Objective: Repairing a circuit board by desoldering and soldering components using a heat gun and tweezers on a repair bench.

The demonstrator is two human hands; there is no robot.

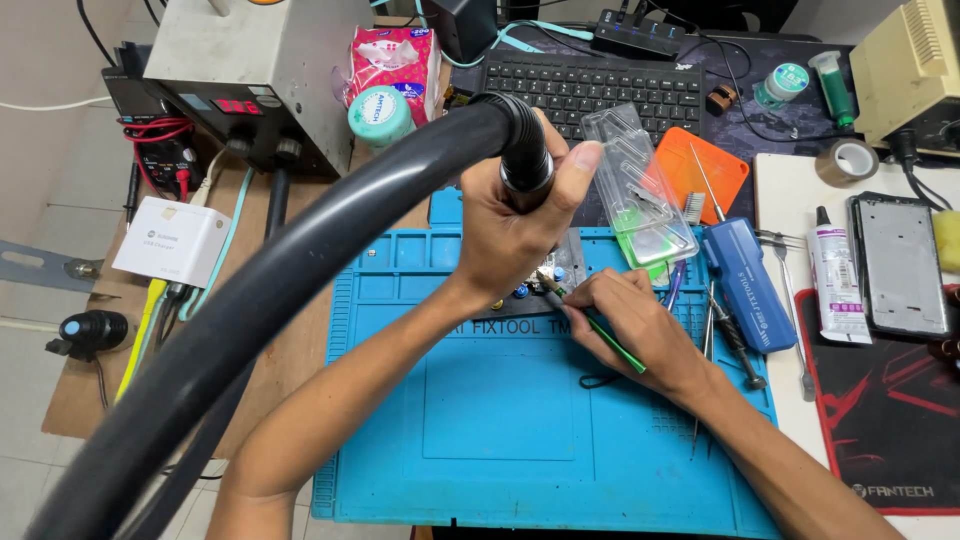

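In the head view, the left hand is closed firmly around the black handle of a hot air gun, whose thick black hose curves away to the lower left. The handle stands nearly upright, with the nozzle pointing down, probably so that the air falls straight on the small workpiece. This piece lies at the top edge of the blue repair mat, mostly hidden under the hand, so I cannot tell exactly what it is.

The right hand pinches a thin green tool like a pen, with the fingers closed on it. Its tip reaches to the piece just under the nozzle, seemingly to hold or move a part there.

A blue case and tweezers lie just beside the right hand.
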